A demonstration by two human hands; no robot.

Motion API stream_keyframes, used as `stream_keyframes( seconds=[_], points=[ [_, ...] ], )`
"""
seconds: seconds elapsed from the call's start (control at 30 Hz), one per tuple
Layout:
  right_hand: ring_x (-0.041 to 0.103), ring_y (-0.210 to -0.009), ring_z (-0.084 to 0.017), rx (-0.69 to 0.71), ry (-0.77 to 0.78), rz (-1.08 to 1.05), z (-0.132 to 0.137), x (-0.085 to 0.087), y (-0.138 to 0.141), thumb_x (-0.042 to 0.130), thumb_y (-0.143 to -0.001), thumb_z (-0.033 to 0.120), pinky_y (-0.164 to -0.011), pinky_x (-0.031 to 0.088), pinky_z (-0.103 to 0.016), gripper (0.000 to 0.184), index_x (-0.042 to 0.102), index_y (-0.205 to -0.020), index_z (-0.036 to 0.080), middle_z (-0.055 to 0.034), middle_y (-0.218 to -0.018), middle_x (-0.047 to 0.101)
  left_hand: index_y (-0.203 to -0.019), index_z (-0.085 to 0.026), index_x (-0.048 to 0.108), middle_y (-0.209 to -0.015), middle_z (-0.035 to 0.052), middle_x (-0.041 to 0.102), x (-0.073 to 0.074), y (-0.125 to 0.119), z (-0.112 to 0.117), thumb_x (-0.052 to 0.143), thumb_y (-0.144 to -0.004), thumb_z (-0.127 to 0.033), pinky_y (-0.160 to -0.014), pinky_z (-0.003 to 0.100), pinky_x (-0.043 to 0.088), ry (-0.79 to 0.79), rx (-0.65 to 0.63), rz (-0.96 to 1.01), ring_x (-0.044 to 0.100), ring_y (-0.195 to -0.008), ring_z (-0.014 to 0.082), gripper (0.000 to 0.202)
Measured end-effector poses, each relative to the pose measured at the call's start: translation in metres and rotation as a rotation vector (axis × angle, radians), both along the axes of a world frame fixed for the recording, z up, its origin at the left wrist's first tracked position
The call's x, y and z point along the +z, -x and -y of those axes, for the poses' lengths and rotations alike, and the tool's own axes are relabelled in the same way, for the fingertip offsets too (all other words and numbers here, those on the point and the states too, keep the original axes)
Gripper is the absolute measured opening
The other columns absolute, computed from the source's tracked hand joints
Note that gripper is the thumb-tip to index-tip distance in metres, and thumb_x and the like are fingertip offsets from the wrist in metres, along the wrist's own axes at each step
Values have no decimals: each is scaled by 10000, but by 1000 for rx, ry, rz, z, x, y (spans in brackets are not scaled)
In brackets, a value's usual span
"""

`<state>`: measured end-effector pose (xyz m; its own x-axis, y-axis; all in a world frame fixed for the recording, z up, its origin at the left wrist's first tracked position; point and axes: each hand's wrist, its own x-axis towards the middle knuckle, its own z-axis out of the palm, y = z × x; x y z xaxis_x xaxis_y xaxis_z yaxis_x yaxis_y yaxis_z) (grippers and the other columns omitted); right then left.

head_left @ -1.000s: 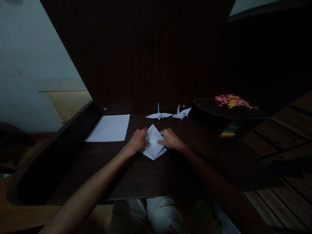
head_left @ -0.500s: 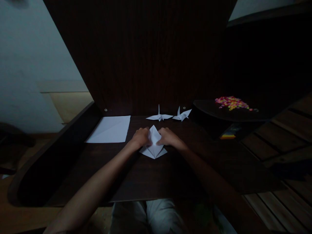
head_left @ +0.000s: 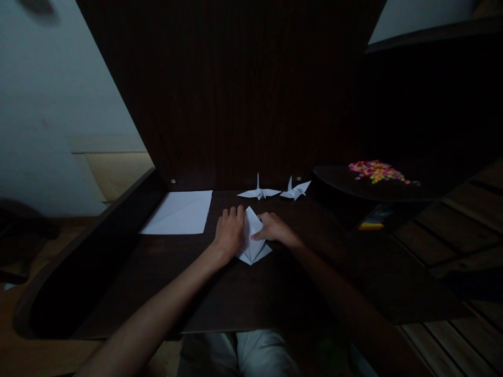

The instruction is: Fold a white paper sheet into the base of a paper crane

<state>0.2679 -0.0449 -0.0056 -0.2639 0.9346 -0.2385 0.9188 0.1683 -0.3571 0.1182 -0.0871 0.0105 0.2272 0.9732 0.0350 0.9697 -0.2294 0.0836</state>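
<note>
A white, partly folded sheet of paper point(head_left: 253, 246) lies in a diamond shape on the dark wooden desk point(head_left: 220, 293). My left hand point(head_left: 229, 232) rests flat on its left half, fingers stretched out and pressing down. My right hand point(head_left: 274, 229) sits on the paper's right side with its fingers curled, pinching the fold at the right edge. Two finished white paper cranes point(head_left: 259, 191) point(head_left: 295, 189) stand just behind the paper by the desk's back panel.
A flat white sheet point(head_left: 178, 212) lies at the desk's back left. A dark round tray point(head_left: 346, 183) with small colourful pieces point(head_left: 375, 170) sits at the right, above a coloured pack point(head_left: 371, 224). The tall dark back panel point(head_left: 236, 94) closes the far side.
My left hand has opened out flat over the paper's left half. The raised top flap has been folded down toward the right, and the paper looks narrower.
</note>
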Motion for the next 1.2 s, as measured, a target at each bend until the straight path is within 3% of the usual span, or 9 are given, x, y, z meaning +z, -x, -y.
stream_keyframes(
  seconds=[0.07,0.2,0.33,0.57,0.73,0.87,0.97,1.07,1.2],
  points=[
    [665,-1012,-269,4,-4,-1,2,-1,0,820,-625,353,-775,500,-281,453,709,-1037,201,-92,-1052,723,-1236,-137,469,-1200,161,546,-7,3,16,641,-788,-115,-905,457,430,-194,-59,2,493,-1142,332,481],
    [670,-999,-265,-3,-4,31,5,-1,1,817,-618,400,-762,501,-276,461,716,-1027,211,-97,-1046,721,-988,-184,626,-1173,116,548,-18,14,44,600,-855,-238,-866,468,435,-274,-214,98,484,-1051,306,145],
    [680,-974,-270,14,28,89,9,3,4,806,-626,426,-743,508,-284,425,731,-977,199,-121,-1035,724,-1002,-177,670,-1330,128,494,-25,24,59,575,-889,-278,-877,479,429,-383,-238,229,449,-1103,321,179],
    [678,-979,-294,0,9,106,17,8,6,779,-656,402,-732,508,-305,441,718,-1012,149,-177,-1066,711,-970,-189,693,-930,73,687,-37,28,64,503,-956,-381,-891,414,425,-166,-459,290,596,-951,234,270],
    [694,-822,-216,47,22,-94,17,7,-3,679,-761,406,-626,463,-240,266,731,-883,175,-86,-897,747,-953,-190,691,-920,59,710,-42,35,61,470,-964,-237,-917,391,417,-125,-493,303,636,-919,203,227],
    [653,-649,-168,39,-50,-318,18,10,-8,678,-761,443,-512,401,-224,283,709,-822,168,-35,-729,721,-997,-210,684,-1044,44,719,-39,42,57,476,-947,-196,-1088,446,284,-81,-506,344,637,-995,191,214],
    [606,-556,-137,34,-42,-481,19,13,-10,675,-762,485,-482,398,-220,331,670,-795,156,-28,-662,690,-1041,-217,664,-993,35,720,-36,45,54,489,-924,-186,-1129,465,226,-33,-498,328,638,-985,192,212],
    [604,-574,-131,74,14,-646,17,18,-15,638,-793,524,-524,448,-228,381,657,-829,145,-43,-700,690,-1133,-213,642,-991,53,698,-35,48,47,530,-885,-182,-1120,441,274,-18,-535,299,621,-1019,208,274],
    [626,-700,-150,124,-17,-774,9,16,-28,447,-917,516,-566,466,-244,444,670,-893,132,-91,-849,706,-1173,-217,647,-1080,73,658,-37,53,33,542,-855,-143,-1075,405,368,-4,-602,253,574,-1129,239,343]
  ],
)
